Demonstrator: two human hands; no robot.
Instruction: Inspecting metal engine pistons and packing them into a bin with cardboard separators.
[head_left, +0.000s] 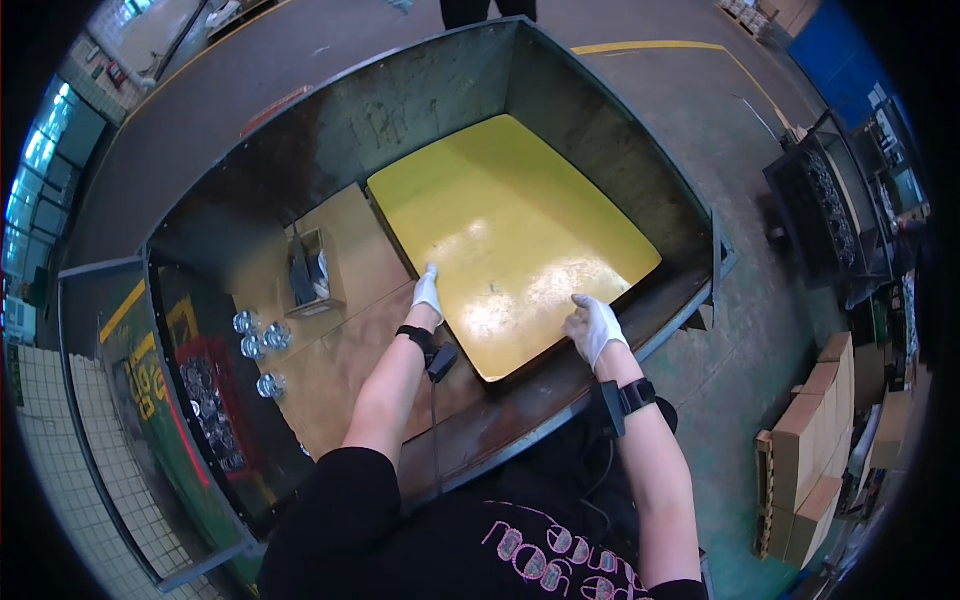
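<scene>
A large glossy yellow board point(510, 220) lies slightly aslant inside a deep metal bin. My left hand point(428, 292), in a white glove, grips its left edge with the tip of a finger or thumb on top. On the near right edge is my right hand point(594, 329), also white-gloved, closed at the rim; the fingers under the board are hidden. Brown cardboard point(350, 345) covers the bin's left part, with a small open carton point(316, 272) holding dark and white items. Several clear glass-like pieces point(262, 342) stand at the cardboard's left edge.
The metal bin's point(420, 95) tall walls surround the board, and its near rim point(540, 430) runs in front of me. A red crate point(215, 400) of shiny pieces sits left. Stacked cartons point(812, 440) and a dark metal container point(825, 200) stand right. Someone's legs point(488, 10) show beyond.
</scene>
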